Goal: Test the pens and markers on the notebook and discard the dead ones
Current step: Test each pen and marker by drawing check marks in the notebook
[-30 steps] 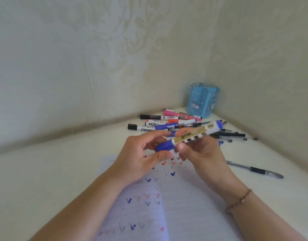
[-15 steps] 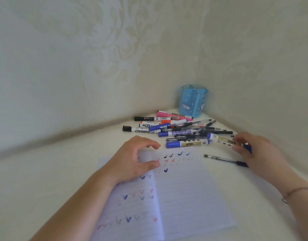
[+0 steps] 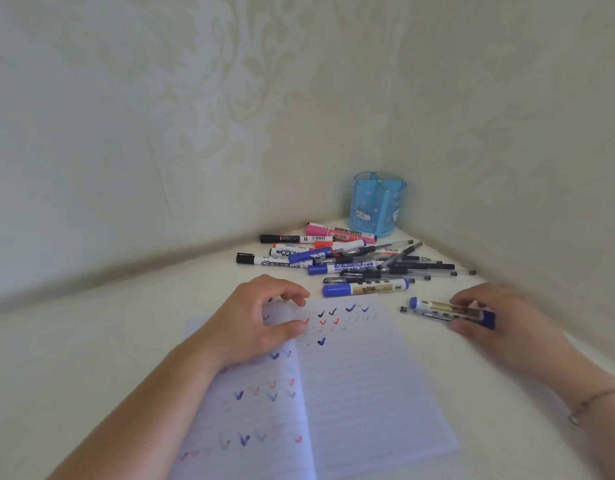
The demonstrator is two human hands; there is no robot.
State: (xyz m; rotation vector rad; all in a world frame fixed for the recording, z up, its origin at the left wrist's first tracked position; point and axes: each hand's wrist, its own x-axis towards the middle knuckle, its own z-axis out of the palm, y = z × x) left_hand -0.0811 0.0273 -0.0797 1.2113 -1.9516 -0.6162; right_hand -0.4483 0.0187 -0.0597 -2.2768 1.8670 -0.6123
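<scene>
An open lined notebook (image 3: 361,386) lies in front of me, marked with blue, red and black ticks. My left hand (image 3: 257,320) rests on its upper left page with fingers loosely curled, holding nothing. My right hand (image 3: 496,320) pinches a blue-capped marker with a gold label (image 3: 437,306) low over the table, right of the notebook, above a clear gel pen (image 3: 425,315). A second blue marker of the same kind (image 3: 365,289) lies just beyond the notebook's top edge. Several markers and pens (image 3: 337,254) are piled behind it.
A blue pen cup with cat pictures (image 3: 377,206) stands in the corner behind the pile. Walls close off the back and right side. The white table (image 3: 91,358) extends to the left of the notebook.
My hands parted. My right hand carried the gold-labelled marker from above the notebook out to the right and down to the table, while my left hand settled on the page.
</scene>
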